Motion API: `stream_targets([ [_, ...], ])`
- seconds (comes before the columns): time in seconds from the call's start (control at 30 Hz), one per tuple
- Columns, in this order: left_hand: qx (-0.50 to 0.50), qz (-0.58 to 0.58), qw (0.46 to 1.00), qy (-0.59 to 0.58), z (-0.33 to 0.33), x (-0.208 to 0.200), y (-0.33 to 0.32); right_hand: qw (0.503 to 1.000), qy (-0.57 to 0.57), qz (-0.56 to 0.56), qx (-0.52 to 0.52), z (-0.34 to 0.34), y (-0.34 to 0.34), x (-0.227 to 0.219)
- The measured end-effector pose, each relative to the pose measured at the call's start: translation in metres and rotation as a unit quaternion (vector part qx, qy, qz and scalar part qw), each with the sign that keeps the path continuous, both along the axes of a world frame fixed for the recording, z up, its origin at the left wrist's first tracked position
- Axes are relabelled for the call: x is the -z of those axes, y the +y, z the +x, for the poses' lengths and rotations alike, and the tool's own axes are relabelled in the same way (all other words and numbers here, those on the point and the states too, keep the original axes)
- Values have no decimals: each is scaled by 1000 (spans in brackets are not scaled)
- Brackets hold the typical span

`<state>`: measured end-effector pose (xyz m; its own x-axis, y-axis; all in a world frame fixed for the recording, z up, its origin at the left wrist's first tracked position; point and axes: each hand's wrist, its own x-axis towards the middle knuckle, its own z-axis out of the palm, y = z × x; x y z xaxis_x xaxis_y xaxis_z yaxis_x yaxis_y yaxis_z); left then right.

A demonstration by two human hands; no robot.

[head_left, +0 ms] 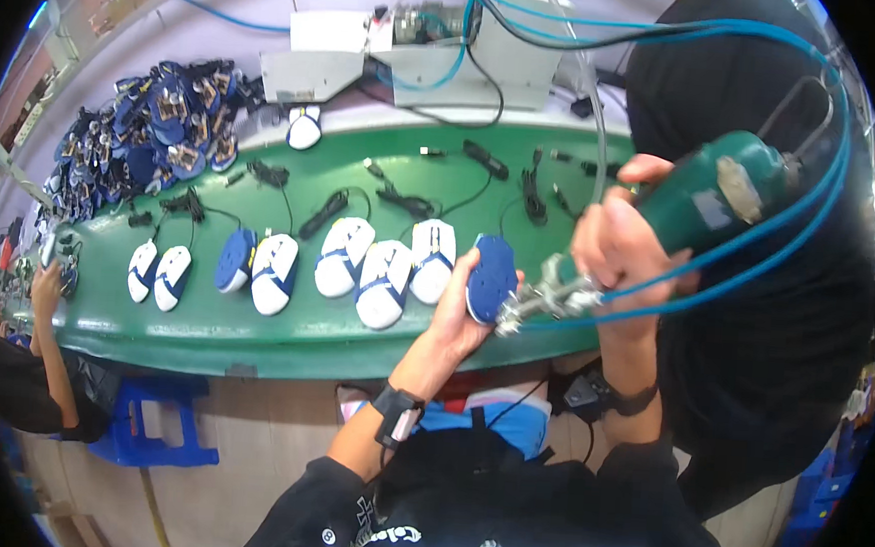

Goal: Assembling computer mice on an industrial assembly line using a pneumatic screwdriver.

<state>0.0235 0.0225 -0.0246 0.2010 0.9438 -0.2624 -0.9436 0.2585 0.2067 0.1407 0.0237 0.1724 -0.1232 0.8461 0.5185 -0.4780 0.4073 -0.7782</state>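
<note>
My left hand (455, 315) grips a computer mouse (492, 279) upside down, its dark blue underside facing up. My right hand (625, 240) is wrapped round a green powered screwdriver (708, 195) fed by blue hoses. Its metal tip (531, 304) meets the lower right edge of the mouse; the exact contact point is hidden. To the left of my left hand lie several white and blue mice (385, 283) with black coiled cables. Among them one mouse (236, 259) shows its blue underside.
A green conveyor belt (194, 331) runs across in front of me. A heap of blue mouse parts (151, 121) lies at the far left, by a grey machine (470, 70). A person in black (754, 343) stands close on the right; another person's arm (45, 335) is at the left, near a blue stool (158, 422).
</note>
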Motion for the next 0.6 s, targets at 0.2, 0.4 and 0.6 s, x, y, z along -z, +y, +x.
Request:
stream_targets([
  [0.2,-110,147,853,489,7,-28,6,995,25,87,31,45,-48,-65],
  [0.4,-68,199,331,920,0,-49,-12,998,-16,60,32,51,-63,-52],
  [0.6,-270,407,505,712,-38,-120,-62,997,-39,67,3,45,-51,-26],
])
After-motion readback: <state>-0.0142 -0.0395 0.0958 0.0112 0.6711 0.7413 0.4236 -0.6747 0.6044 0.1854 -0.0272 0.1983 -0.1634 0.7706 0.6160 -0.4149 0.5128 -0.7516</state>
